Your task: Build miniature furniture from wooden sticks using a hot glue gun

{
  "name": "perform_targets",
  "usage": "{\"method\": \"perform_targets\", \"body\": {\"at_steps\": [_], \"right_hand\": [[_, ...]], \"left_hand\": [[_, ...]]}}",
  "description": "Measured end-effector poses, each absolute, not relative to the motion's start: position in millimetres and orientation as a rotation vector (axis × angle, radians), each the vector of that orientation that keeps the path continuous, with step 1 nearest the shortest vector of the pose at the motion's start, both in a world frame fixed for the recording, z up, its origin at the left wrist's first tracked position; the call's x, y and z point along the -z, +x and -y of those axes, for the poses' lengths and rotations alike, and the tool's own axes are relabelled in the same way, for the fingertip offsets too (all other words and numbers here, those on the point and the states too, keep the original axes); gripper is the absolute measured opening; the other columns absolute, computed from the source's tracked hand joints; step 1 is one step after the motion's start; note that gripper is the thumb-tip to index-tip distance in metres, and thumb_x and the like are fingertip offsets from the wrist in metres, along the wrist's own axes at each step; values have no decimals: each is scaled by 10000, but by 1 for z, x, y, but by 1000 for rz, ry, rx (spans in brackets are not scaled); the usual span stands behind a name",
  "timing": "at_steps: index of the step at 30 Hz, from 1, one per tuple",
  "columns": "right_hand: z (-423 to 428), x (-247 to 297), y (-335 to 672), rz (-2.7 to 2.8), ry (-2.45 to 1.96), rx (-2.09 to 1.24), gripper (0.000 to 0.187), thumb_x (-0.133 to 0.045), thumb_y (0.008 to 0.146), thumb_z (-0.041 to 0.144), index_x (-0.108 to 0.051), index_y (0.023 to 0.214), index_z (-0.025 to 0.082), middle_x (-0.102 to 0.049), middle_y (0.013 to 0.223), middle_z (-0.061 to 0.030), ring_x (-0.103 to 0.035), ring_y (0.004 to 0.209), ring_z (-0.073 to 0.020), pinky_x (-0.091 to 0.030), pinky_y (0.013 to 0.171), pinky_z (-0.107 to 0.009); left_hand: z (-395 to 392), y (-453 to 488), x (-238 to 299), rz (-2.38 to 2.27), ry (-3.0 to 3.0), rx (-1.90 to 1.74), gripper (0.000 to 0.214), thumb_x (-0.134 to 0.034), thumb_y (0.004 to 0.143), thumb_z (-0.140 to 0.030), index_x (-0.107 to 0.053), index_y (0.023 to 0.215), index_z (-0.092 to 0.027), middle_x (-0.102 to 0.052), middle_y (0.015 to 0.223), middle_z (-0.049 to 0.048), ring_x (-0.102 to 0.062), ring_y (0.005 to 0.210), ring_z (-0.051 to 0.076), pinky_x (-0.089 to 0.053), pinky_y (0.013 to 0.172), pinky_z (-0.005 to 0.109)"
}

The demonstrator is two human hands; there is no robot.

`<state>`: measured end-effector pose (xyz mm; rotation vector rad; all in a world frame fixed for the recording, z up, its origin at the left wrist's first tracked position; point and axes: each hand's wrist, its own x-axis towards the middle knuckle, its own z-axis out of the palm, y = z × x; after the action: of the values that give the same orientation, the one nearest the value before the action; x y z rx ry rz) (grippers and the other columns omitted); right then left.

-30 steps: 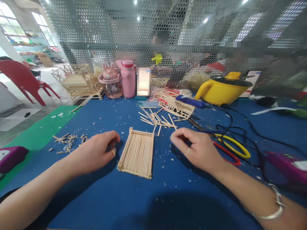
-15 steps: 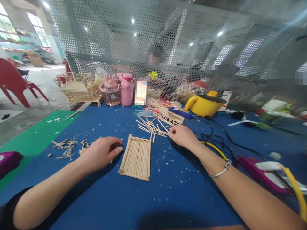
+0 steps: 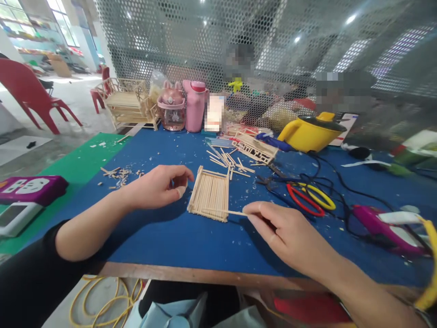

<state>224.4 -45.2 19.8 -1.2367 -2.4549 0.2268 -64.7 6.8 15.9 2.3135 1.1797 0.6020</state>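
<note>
A small wooden stick frame [image 3: 210, 193], with thin sticks laid side by side as its base, rests flat on the blue tabletop. My left hand [image 3: 162, 186] hovers just left of it, fingers curved and apart with nothing between them. Between the thumb and fingertips of my right hand [image 3: 276, 230] is a thin wooden stick [image 3: 235, 212]. It points left, and its far end lies over the near edge of the frame. Loose sticks [image 3: 227, 159] are scattered behind the frame.
Wire cutters with red and yellow handles [image 3: 307, 200] lie to the right, among black cables. Wood scraps [image 3: 118, 176] are at left. A yellow pot [image 3: 312, 132], a pink bottle [image 3: 195, 107] and a stick-built model [image 3: 128, 105] stand at the back, before a perforated metal screen [image 3: 191, 41].
My right hand has come from the loose stick pile towards me, bringing a stick to the frame's near edge. My left hand remains beside the frame. The head view has tilted down.
</note>
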Motion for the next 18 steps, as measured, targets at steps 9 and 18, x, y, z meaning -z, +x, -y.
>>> {"method": "perform_targets", "body": {"at_steps": [9, 18], "right_hand": [[71, 13, 245, 2288, -1298, -122, 148, -512, 893, 226, -630, 976, 257, -729, 908, 28, -685, 821, -126, -516, 755, -217], [73, 20, 273, 2189, -1492, 48, 153, -493, 886, 308, -636, 907, 257, -725, 842, 12, -690, 750, -167, -519, 701, -259]], "left_hand": [[8, -61, -5, -1007, 2417, -522, 385, -658, 741, -279, -612, 1106, -167, -598, 808, 3, -546, 700, 124, -449, 666, 252], [5, -59, 2, -1051, 2439, -446, 270, -591, 826, -281, -637, 1064, -160, -642, 834, 20, -575, 708, 127, -443, 666, 245]]}}
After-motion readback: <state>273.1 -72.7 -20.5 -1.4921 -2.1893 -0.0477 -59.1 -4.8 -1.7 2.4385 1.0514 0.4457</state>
